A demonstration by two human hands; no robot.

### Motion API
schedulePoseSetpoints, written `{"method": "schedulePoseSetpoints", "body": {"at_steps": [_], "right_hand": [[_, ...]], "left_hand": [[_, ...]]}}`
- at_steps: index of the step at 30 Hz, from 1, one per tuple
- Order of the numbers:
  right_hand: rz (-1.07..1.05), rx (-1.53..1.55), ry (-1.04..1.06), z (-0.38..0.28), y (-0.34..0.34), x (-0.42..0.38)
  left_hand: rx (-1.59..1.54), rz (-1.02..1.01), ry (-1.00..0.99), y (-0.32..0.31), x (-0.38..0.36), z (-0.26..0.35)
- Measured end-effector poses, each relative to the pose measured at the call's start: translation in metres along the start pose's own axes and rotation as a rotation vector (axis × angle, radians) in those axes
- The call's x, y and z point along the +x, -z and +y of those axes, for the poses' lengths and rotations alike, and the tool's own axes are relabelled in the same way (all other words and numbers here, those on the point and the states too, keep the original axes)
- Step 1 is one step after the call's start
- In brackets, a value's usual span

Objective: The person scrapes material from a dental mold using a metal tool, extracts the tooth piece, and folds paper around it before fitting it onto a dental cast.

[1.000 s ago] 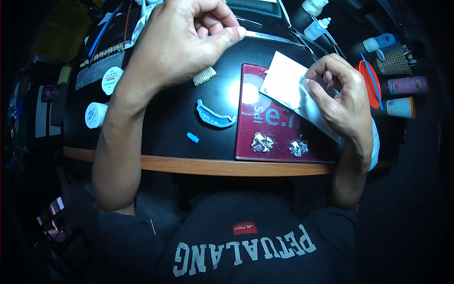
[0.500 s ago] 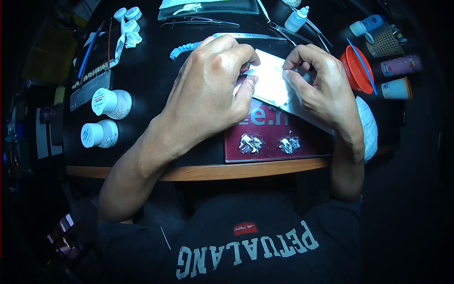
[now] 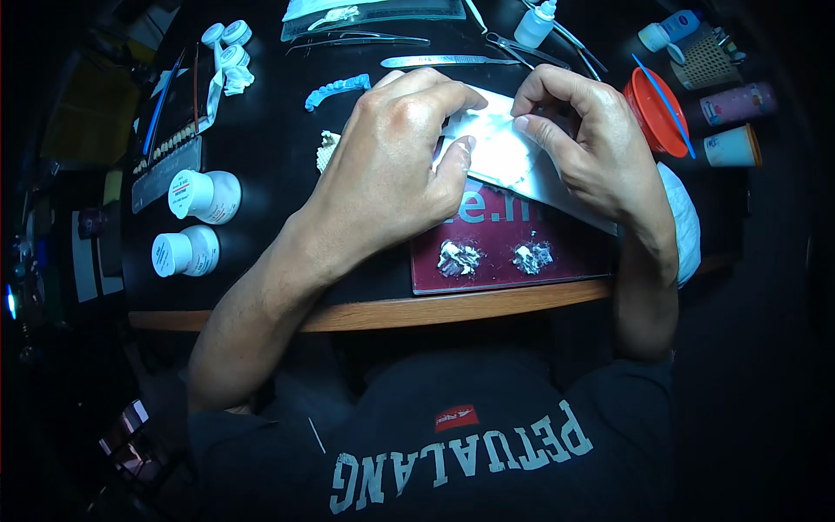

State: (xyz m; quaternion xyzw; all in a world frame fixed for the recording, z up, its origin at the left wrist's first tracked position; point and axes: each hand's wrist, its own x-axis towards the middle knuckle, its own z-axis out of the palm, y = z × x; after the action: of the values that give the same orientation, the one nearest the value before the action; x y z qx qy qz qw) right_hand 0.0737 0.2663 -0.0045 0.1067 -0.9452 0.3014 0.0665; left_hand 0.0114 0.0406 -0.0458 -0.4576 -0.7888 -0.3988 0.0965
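Both hands meet over a white paper sheet held just above a dark red pad printed with white letters. My left hand pinches the sheet's left edge between thumb and fingers. My right hand grips its right edge the same way. Two small crumpled silvery lumps lie on the pad near the table's front edge. A pale blue tooth-shaped arch lies on the black tabletop just behind my left hand.
Two white jars stand at the left. A strip of sample teeth, tweezers and a metal blade lie behind. An orange bowl, cups and a dropper bottle sit at the right. The wooden table edge runs along the front.
My left hand came down from above the table onto the sheet's left edge. Both hands now hold the paper, and the view has shifted slightly.
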Motion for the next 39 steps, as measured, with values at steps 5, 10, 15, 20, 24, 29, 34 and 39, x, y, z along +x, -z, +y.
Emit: {"method": "schedulePoseSetpoints", "body": {"at_steps": [5,10,15,20,24,29,34,39], "right_hand": [[0.002,0.021,0.010,0.0017,0.0001,0.0003],[0.008,0.069,0.047,0.0028,-0.0012,0.0014],[-0.009,0.078,0.042,0.0036,-0.0009,0.0020],[0.006,0.107,0.038,0.0027,-0.0008,0.0024],[-0.004,0.108,0.027,0.0046,0.0002,0.0029],[0.009,0.124,0.049,0.0055,-0.0022,0.0031],[-0.022,0.074,0.039,0.0041,-0.0023,0.0027],[0.052,0.049,0.081,0.0061,-0.0085,0.0029]], "left_hand": [[-0.032,-0.003,-0.003,-0.0043,-0.0004,-0.0037],[-0.088,0.034,-0.023,-0.0051,0.0014,-0.0061],[-0.098,0.000,-0.020,0.0003,0.0038,-0.0038],[-0.121,-0.027,0.018,0.0025,0.0033,-0.0036],[-0.134,-0.042,0.031,0.0010,0.0014,-0.0047],[-0.199,-0.084,0.104,0.0015,0.0004,-0.0039],[-0.292,-0.087,0.167,-0.0002,0.0000,-0.0036],[-0.239,-0.067,0.157,-0.0006,0.0006,-0.0024]]}}
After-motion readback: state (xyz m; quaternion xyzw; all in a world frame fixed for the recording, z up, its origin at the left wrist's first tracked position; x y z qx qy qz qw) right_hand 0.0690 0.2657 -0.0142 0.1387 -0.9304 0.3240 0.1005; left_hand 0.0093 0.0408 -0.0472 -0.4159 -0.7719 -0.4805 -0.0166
